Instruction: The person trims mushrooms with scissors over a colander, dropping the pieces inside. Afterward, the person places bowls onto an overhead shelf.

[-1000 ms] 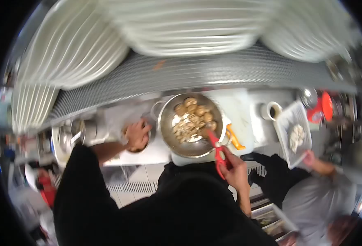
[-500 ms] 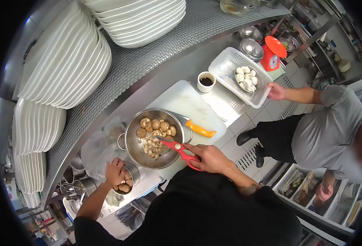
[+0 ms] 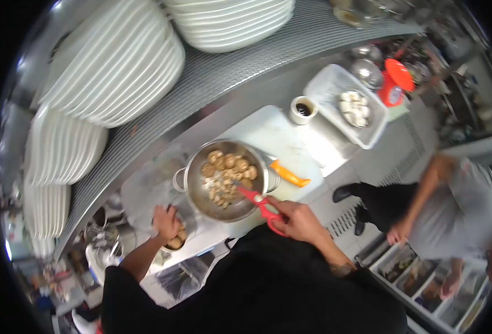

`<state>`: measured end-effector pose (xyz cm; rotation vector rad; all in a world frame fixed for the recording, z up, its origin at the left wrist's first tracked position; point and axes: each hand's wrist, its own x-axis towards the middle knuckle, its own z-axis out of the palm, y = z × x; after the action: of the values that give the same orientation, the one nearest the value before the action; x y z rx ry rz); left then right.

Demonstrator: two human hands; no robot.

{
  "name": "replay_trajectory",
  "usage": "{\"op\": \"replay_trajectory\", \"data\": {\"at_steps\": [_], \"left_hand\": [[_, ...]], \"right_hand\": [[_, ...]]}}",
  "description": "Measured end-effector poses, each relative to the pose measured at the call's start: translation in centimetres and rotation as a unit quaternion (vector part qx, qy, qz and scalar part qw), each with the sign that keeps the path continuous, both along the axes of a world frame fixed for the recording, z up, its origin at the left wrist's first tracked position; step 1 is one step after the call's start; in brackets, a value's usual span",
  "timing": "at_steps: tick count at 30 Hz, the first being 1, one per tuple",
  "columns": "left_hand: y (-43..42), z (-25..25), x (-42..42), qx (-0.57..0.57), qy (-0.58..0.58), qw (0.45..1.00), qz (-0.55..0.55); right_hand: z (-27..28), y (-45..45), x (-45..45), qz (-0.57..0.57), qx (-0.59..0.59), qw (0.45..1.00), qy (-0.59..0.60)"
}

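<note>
My right hand (image 3: 303, 222) is closed round the handles of red-handled scissors (image 3: 262, 207). Their blades reach into a two-handled steel pan (image 3: 193, 195), over cut mushroom pieces (image 3: 221, 192). Whole brown mushrooms (image 3: 229, 161) lie along the pan's far side. To the left, my left hand (image 3: 167, 221) is closed over the rim of a small metal container (image 3: 186, 236), which holds more mushrooms (image 3: 175, 242); its fingertips are partly hidden and blurred. The pan stands partly on a white cutting board (image 3: 271, 131). A knife with an orange handle (image 3: 289, 175) lies beside the pan.
A cup of dark liquid (image 3: 302, 110) and a white basket (image 3: 327, 89) with a bowl of white pieces (image 3: 354, 109) stand beyond the board. An orange-red scale (image 3: 393, 83) is farther right. Stacked white plates (image 3: 118, 72) fill the shelf above. A co-worker (image 3: 452, 206) stands at right.
The co-worker's hand has let go of the white basket and drawn back towards the ingredient trays. My view has shifted. My hands stay by the pan and the container.
</note>
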<state>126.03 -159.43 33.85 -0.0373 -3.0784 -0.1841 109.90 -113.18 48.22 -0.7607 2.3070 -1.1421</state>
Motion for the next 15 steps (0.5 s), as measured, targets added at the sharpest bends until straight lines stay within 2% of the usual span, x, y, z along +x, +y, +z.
{"op": "replay_trajectory", "data": {"at_steps": [3,4,6,8,9,10,11,12,14,15], "left_hand": [[1.0,2.5,-1.0,0.001,-0.035,0.999,-0.007],[0.9,3.4,-1.4,-0.007,-0.08,0.997,0.004],[2.1,5.0,-1.5,-0.013,-0.12,0.992,0.025],[4.8,9.2,-2.8,-0.203,0.02,0.978,0.034],[6.6,11.4,-4.0,-0.203,0.021,0.978,0.034],[8.9,13.7,-5.3,-0.111,-0.08,0.975,0.176],[11.4,16.0,-6.8,-0.012,-0.178,0.933,0.311],[14.0,18.1,-8.3,0.092,-0.14,0.936,0.311],[17.2,15.4,-10.2,0.189,-0.014,0.963,0.192],[18.5,12.7,-11.4,0.201,0.04,0.973,0.102]], "right_hand": [[-0.7,0.6,-0.9,-0.011,-0.057,0.998,0.036],[-0.2,0.9,-1.4,-0.013,-0.055,0.998,0.001],[0.2,1.8,-2.3,-0.028,-0.052,0.998,0.012],[-0.1,3.0,-3.4,-0.036,-0.055,0.997,0.031],[-0.3,3.6,-4.0,-0.05,-0.054,0.997,0.034],[-0.4,4.1,-4.4,-0.065,-0.051,0.996,0.036],[-0.4,4.3,-4.9,-0.064,-0.048,0.996,0.039],[-0.3,4.4,-5.4,-0.07,-0.042,0.996,0.033],[0.0,4.5,-6.2,-0.067,-0.034,0.997,0.026],[0.1,4.5,-6.7,-0.039,-0.031,0.998,0.033]]}}
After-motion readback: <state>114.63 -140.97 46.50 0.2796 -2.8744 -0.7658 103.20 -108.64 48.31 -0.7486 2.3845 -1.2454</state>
